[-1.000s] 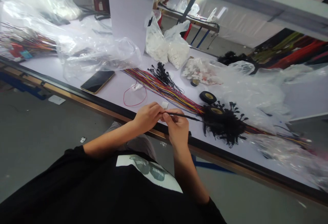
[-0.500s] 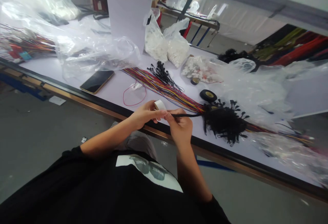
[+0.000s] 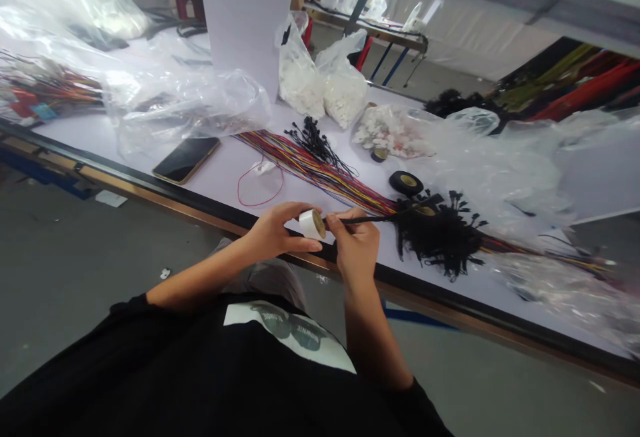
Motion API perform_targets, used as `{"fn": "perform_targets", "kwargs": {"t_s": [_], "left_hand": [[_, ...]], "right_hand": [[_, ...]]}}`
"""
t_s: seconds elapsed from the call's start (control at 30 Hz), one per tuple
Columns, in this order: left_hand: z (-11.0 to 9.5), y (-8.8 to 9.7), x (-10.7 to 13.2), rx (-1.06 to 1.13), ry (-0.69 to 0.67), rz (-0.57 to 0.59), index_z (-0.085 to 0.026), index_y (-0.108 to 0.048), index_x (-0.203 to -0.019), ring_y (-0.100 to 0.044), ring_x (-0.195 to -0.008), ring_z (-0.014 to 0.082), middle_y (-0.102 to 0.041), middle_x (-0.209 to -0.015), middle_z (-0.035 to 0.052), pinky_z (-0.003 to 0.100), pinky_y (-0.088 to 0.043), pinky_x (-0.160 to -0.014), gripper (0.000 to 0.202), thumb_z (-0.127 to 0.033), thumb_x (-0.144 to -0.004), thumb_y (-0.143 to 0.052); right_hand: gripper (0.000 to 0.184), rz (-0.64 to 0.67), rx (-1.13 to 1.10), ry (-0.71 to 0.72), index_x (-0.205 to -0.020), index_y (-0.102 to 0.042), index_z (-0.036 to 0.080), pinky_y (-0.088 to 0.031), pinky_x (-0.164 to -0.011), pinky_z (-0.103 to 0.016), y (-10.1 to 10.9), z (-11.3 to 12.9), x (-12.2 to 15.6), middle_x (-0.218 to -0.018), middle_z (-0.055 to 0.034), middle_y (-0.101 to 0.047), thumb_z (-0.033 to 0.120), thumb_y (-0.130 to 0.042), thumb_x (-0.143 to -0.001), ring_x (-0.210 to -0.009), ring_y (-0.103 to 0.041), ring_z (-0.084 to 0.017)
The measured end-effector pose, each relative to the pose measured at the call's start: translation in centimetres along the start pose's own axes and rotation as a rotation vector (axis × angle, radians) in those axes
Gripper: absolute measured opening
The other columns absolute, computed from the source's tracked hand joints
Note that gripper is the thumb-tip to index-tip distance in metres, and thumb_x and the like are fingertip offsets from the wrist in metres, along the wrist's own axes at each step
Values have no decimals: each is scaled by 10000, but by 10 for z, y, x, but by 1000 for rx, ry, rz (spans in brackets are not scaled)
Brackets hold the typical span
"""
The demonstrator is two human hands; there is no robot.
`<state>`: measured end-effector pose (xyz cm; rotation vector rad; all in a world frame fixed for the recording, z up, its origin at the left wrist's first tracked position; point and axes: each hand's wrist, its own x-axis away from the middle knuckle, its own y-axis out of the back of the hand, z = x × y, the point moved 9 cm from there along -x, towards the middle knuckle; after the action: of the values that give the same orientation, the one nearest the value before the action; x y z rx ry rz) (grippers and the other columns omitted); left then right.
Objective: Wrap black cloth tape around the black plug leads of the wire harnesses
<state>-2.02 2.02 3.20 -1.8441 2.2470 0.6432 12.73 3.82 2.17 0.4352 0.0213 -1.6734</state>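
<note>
In the head view my left hand (image 3: 274,232) holds a roll of white tape (image 3: 311,224). Its fingers reach over the top of the roll, and the thumb stretches out underneath. Close beside it, my right hand (image 3: 358,245) pinches a black sleeved cable (image 3: 373,218) near its end, next to the tape roll. From my right hand the cable runs right into a tangle of black connectors and leads (image 3: 440,240). A bundle of red, yellow and dark wires (image 3: 310,169) lies on the table behind my hands.
Rolls of black tape (image 3: 406,184) lie beyond the connectors. A phone (image 3: 187,160) and a thin red wire loop (image 3: 239,187) are at left. Plastic bags of white parts (image 3: 345,98) stand at the back. The table's dark front edge (image 3: 225,225) runs below my hands.
My left hand has opened its thumb away from the cable end and turned the white tape roll, so its core faces right. My right hand stays on the cable. The view has shifted slightly.
</note>
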Motion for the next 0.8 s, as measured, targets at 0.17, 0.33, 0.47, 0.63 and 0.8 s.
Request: {"fn": "perform_targets", "kwargs": {"t_s": [0.17,0.33,0.47,0.63,0.8], "left_hand": [[-23,-13,17,-411,-338,-87,-133,-625,-1007,-632,-944,249,-692,-982,141,392,-492,-857,618,-606,-612,-657],[-32,-19,26,-482,-459,-117,-163,-635,-924,-640,-954,176,-700,-981,94,324,-513,-838,272,-385,-851,-497],[-32,-5,18,-495,-338,-238,-147,-613,-874,-643,-747,121,-698,-798,48,242,-508,-698,153,-228,-857,-484],[-28,-8,9,-572,-255,-198,-156,-602,-797,-580,-620,92,-655,-696,8,197,-446,-594,90,-196,-817,-524],[-31,-14,9,-695,-310,-180,-155,-591,-785,-539,-607,100,-618,-676,13,210,-402,-574,157,-249,-848,-482]], "right_hand": [[169,11,-153,-17,-580,-580,203,-447,-615,-274,-1,-3,0,-605,38,-622,303,-691,-659,-594,-570,-125],[170,54,-350,27,-574,-569,212,-473,-677,-306,-5,0,0,-629,37,-636,264,-715,-645,-625,-598,-132],[128,162,-373,156,-610,-591,219,-462,-804,-376,-11,13,2,-674,19,-650,248,-686,-691,-766,-620,-169],[149,142,-257,220,-598,-576,214,-420,-855,-370,-7,13,3,-892,-3,-638,241,-670,-711,-909,-576,-172],[167,38,-298,139,-583,-549,205,-406,-851,-350,-8,7,9,-867,3,-606,230,-667,-698,-896,-555,-159]]}}
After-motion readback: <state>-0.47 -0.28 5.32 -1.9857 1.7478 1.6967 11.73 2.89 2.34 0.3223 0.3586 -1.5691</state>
